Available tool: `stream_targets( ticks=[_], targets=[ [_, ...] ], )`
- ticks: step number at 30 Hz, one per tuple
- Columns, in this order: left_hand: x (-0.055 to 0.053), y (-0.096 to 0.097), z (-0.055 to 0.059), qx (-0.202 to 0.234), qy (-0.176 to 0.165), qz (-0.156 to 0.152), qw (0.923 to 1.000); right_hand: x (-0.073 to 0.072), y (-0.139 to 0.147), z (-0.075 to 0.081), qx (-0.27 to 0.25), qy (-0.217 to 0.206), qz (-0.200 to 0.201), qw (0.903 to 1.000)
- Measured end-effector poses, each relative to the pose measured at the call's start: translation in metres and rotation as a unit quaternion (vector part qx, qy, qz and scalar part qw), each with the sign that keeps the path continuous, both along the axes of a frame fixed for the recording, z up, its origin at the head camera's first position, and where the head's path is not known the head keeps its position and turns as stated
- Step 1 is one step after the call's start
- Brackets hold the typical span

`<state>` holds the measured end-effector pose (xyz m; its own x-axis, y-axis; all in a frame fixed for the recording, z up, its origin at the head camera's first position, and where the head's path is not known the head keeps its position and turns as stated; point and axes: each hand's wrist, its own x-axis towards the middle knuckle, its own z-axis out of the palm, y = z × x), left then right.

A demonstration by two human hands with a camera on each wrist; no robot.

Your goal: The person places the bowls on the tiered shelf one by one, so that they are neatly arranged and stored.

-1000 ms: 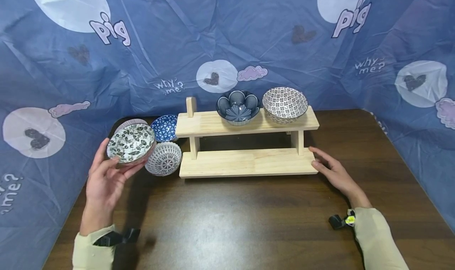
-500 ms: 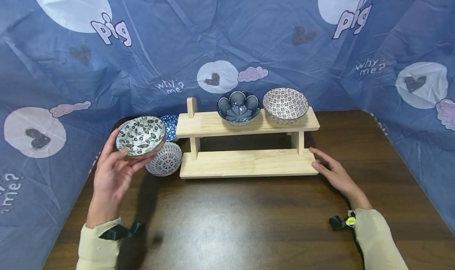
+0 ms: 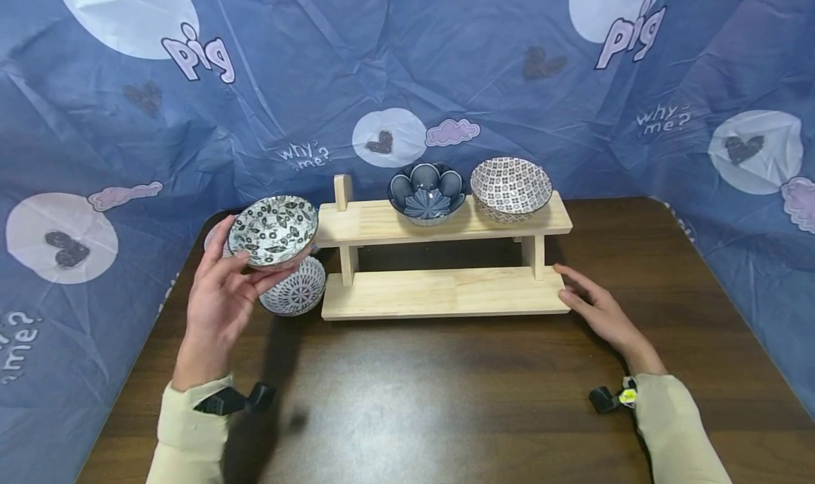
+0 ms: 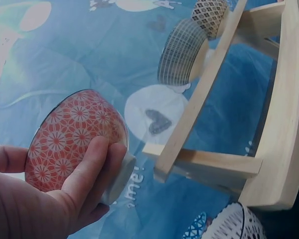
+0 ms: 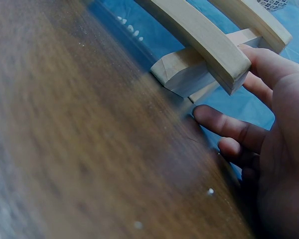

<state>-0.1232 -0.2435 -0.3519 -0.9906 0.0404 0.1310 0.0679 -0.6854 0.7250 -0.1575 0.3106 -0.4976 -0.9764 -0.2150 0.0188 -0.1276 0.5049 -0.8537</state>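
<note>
My left hand [image 3: 219, 296] grips a bowl [image 3: 274, 231] by its rim and underside, raised near the left end of a two-tier wooden shelf [image 3: 446, 293]. Green leaves pattern the bowl's white inside; the left wrist view shows its red outside [image 4: 65, 144] with white flowers, thumb at the rim and fingers under the wall. My right hand [image 3: 601, 310] touches the right end of the lower board, fingers extended, thumb and index apart. On the upper board stand a dark blue petal-shaped bowl [image 3: 426, 194] and a white bowl with a dark grid pattern [image 3: 511, 185].
Beside the shelf's left end, a white bowl with grey-purple marks [image 3: 294, 289] sits on the brown table [image 3: 407, 399]. Another bowl [image 3: 216, 236] is mostly hidden behind the left hand, and a blue patterned bowl [image 4: 194, 226] peeks out in the left wrist view. Blue printed cloth surrounds the table.
My left hand has carried the leaf-patterned bowl right and slightly away from me, toward the shelf, now covering the blue bowl in the head view. The right hand has stayed at the shelf's end.
</note>
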Motion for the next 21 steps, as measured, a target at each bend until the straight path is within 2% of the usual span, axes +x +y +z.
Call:
stream_targets(
  ticks=[5, 11, 16, 21],
  targets=[
    [-0.005, 0.007, 0.005, 0.008, -0.033, -0.002, 0.9994, 0.000, 0.000, -0.001, 0.000, 0.002, -0.002, 1.0000],
    [-0.011, 0.016, 0.008, 0.005, -0.042, -0.008, 0.9991, 0.000, 0.001, -0.001, -0.002, 0.005, -0.002, 1.0000],
    [-0.016, 0.023, 0.010, -0.028, -0.056, -0.001, 0.9980, 0.000, 0.000, -0.002, -0.006, 0.008, 0.000, 0.9999],
    [-0.019, 0.029, 0.010, -0.035, -0.057, 0.001, 0.9978, 0.000, 0.000, -0.001, 0.000, 0.005, -0.002, 1.0000]
  ],
)
